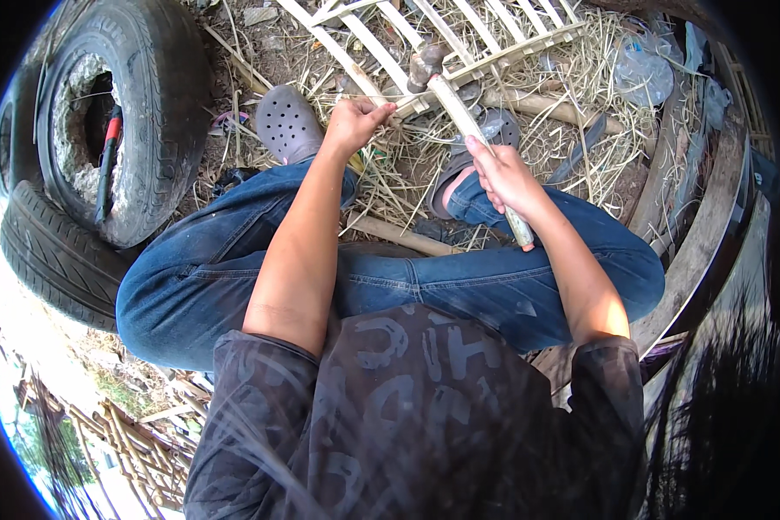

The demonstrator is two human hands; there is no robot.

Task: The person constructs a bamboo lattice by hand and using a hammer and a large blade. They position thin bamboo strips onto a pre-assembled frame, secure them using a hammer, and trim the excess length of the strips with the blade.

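A hammer [458, 109] with a pale wooden handle lies in the grip of my right hand [506, 178], its dark metal head resting over or just above a pale slatted frame [494, 59]. The frame looks like split bamboo or wood, with several long slats and a crosspiece. My left hand [355, 128] is closed by the near left end of that crosspiece, fingertips pressed together. Whatever lies between those fingertips is too small or hidden to name. Both forearms reach over my crossed legs in blue jeans [459, 282].
Straw-like shavings [607, 156] cover the ground around my grey clogs [288, 123]. Worn tires [165, 113] stand at left, a red-and-black tool [108, 160] leaning in one. At right are a long dark blade [579, 151], clear plastic [643, 74] and weathered planks [706, 234].
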